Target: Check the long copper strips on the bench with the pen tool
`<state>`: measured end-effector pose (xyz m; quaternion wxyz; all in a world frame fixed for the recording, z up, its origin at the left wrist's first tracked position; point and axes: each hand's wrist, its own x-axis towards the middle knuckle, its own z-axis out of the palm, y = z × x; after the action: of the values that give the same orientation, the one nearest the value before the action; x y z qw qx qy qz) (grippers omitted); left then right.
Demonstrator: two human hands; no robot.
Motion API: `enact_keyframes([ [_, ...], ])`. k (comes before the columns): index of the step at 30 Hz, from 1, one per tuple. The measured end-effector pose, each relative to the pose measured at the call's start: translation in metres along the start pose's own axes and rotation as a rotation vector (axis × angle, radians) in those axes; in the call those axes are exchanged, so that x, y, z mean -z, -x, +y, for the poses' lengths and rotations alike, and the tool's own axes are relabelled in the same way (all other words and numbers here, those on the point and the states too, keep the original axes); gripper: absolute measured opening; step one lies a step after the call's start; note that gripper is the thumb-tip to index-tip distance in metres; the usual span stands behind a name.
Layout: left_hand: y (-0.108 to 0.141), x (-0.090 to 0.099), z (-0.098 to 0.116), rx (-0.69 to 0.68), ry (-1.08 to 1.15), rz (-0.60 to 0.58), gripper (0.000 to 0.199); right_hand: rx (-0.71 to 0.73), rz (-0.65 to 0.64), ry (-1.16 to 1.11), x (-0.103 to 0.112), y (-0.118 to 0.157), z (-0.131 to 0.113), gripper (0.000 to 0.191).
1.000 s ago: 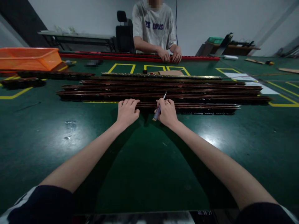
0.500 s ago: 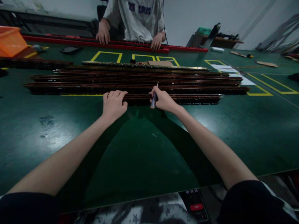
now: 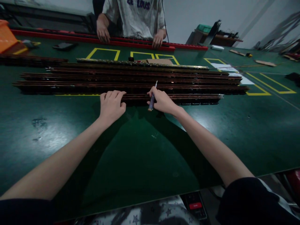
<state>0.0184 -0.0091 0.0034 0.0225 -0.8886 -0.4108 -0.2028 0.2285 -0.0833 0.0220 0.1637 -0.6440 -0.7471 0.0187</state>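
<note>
Our right hand [image 3: 162,100] grips a screwdriver-like tool [image 3: 151,103] that, slipping, could scratch strips [image 3: 187,82] beyond; our left hand's [image 3: 111,105] hold is unclear.

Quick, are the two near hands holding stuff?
Left hand: curled at the nearest dark bar; firm grip unclear.
Right hand: closed around a slim pen-like tool.

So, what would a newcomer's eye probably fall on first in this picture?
Probably the long dark strips, lying in rows across the green table. Then the pen-like tool in the grip of the right hand, near the centre. Behind, a co-worker is at a red rail.
</note>
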Motion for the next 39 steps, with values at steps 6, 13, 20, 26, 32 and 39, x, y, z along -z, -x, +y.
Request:
enact_keyframes([
  [6, 0.002, 0.002, 0.002, 0.0, -0.015, -0.013, 0.043, 0.1, -0.115, 0.155, 0.009, 0.003, 0.001, 0.022],
  [13, 0.002, 0.001, 0.001, -0.008, 0.017, 0.009, 0.043, 0.028, 0.065, 0.19, -0.007, 0.002, -0.007, 0.019],
  [20, 0.001, -0.003, 0.001, -0.008, 0.024, 0.058, 0.042, -0.055, 0.343, 0.187, -0.033, 0.0, -0.015, 0.018],
  [26, 0.001, -0.006, 0.0, 0.016, 0.105, 0.096, 0.041, 0.032, 0.407, 0.195, -0.036, -0.006, -0.015, 0.022],
  [32, 0.001, -0.005, 0.003, 0.032, 0.202, 0.096, 0.039, 0.05, 0.432, 0.265, -0.038, -0.008, -0.019, 0.019],
  [39, 0.002, -0.005, 0.001, -0.021, 0.327, 0.125, 0.041, -0.051, 0.47, 0.269, -0.035, -0.003, -0.021, 0.015],
])
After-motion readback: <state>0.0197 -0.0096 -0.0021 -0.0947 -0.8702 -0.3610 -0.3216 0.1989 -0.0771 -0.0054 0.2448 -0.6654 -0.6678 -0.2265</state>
